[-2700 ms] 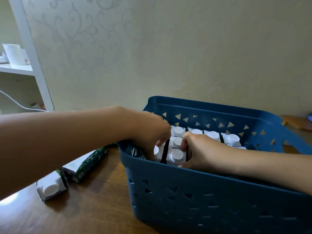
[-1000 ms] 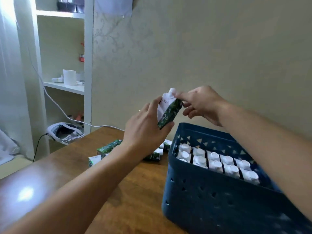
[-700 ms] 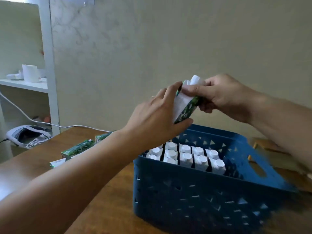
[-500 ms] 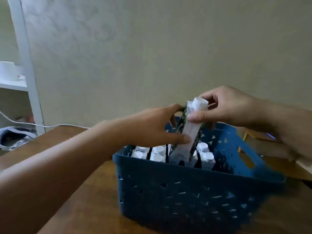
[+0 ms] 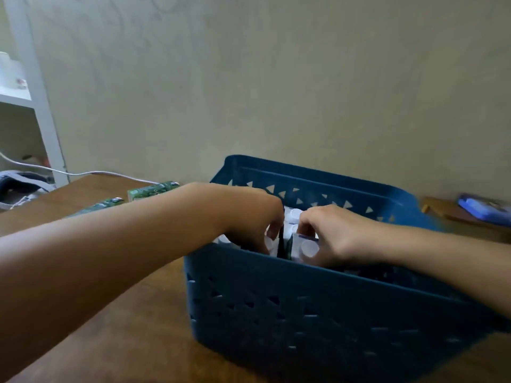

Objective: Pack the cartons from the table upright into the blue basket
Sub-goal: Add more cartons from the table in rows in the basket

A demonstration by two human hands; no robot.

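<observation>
The carton (image 5: 302, 246), lifted a moment ago, is now sinking into the blue basket (image 5: 290, 305); the right hand (image 5: 336, 239) is grasping it, the left hand's (image 5: 253, 219) grip unclear.

Plain beige wall (image 5: 276, 78) with faint swirl pattern behind. Brown wooden table (image 5: 124, 313) below, dimly lit. White shelf unit (image 5: 41, 114) far left, thin white cable (image 5: 83, 172) trailing across.

Brown wooden table (image 5: 116, 327) bears blue basket (image 5: 318, 308), two lying green cartons (image 5: 152, 190), white cable (image 5: 91, 172)
</observation>
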